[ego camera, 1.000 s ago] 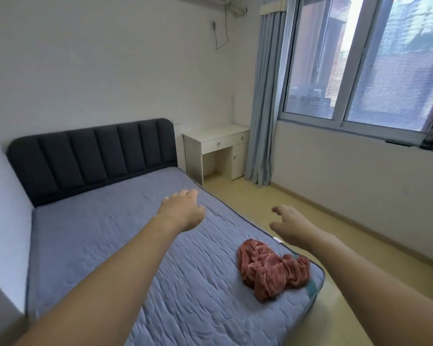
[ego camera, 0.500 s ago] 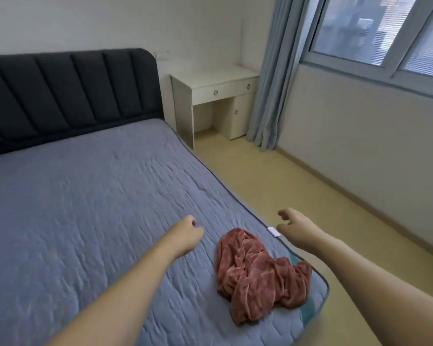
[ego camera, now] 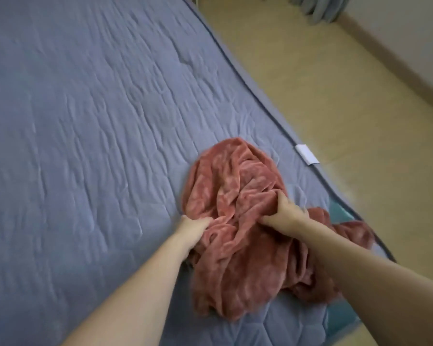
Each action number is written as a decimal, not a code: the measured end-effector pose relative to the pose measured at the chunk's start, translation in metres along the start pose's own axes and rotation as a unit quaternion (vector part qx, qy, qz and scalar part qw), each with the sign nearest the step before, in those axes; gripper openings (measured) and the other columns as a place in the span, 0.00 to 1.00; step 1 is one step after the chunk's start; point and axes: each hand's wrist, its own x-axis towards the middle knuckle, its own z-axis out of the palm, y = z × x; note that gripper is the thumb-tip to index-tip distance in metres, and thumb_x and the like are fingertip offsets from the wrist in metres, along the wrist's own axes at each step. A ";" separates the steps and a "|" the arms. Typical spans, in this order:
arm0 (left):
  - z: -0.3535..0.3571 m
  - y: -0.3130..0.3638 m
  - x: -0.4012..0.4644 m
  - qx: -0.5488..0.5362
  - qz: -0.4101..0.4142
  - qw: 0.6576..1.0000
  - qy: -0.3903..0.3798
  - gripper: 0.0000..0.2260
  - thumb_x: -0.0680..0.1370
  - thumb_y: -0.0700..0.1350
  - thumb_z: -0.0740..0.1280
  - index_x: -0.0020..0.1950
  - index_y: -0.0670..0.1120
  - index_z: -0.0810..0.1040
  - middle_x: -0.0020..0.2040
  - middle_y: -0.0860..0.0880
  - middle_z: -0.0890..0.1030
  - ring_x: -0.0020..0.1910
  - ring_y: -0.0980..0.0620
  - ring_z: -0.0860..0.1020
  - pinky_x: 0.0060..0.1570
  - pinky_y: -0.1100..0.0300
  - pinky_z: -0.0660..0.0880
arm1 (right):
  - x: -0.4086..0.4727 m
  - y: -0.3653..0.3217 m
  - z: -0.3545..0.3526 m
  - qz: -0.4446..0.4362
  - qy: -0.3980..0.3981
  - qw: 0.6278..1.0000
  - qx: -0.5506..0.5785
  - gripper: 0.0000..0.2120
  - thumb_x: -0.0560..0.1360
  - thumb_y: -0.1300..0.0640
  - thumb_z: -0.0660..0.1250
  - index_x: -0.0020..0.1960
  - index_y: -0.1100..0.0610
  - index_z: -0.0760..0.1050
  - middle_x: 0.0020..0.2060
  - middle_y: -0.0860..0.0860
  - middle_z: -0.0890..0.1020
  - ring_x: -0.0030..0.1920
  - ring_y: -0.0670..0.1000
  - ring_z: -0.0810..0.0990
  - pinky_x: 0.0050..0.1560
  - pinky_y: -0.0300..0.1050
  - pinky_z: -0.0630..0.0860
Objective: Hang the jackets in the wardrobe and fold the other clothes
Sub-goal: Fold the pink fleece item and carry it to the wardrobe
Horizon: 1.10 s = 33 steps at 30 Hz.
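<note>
Garment: crumpled rust-pink velvety garment lies near right corner of grey-blue quilted bed.
Left hand: grip grasping its left edge.
Right hand: grip clutching its middle folds.

The wide grey-blue quilted mattress top fills the upper left and centre of the frame as bare, flat surface where a hand could pass. The one obstacle on it is the crumpled rust-pink plush garment, heaped at lower centre right near the mattress's right edge, with both forearms reaching over it. A small white tag lies at that edge, just upper right of the heap. Beyond it, the beige floor runs open to the pale wall at upper right.
</note>
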 end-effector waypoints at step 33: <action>-0.203 -0.052 0.010 -0.312 0.043 0.936 0.156 0.10 0.75 0.44 0.69 0.56 0.45 0.78 0.48 0.46 0.83 0.47 0.49 0.82 0.51 0.51 0.79 | -0.087 -0.178 0.185 -0.223 -0.030 0.968 -0.112 0.52 0.70 0.40 0.69 0.75 0.40 0.32 0.70 0.57 0.49 0.72 0.59 0.52 0.71 0.61 0.55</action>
